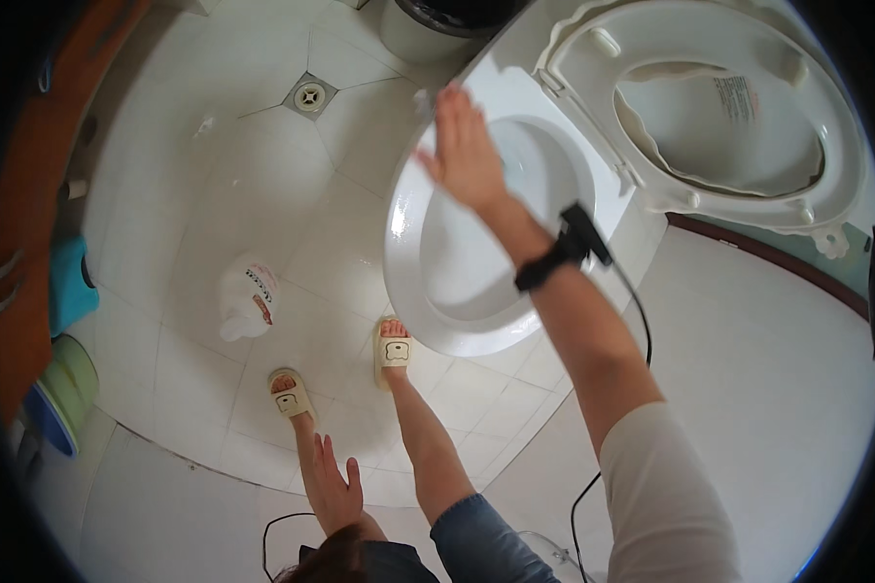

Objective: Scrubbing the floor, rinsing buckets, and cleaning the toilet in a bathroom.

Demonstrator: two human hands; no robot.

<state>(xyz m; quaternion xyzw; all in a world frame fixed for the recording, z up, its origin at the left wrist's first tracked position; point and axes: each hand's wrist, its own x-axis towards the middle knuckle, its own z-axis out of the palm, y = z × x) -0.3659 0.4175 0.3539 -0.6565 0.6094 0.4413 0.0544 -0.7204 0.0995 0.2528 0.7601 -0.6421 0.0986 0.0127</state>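
Observation:
My right hand [467, 149] is over the left rim of a white toilet bowl [408, 291], fingers stretched out and thumb apart; no held object shows. A black strap with a small device and cable is around that wrist. The palm side is hidden, so contact with the rim cannot be told. The toilet seat [605, 95] and its lid [758, 138] are raised. My left hand [339, 488] is low in the picture, near my leg, fingers extended and holding nothing. A white plastic bottle [251, 295] with printing is on the tiled floor left of the toilet.
A square floor drain [310, 96] lies above the bottle. A bin with a black liner [437, 29] is beside the toilet. Along the left are an orange-brown cabinet [25, 218], a turquoise container [71, 284] and green and blue basins [65, 386]. My slippered feet are on the floor.

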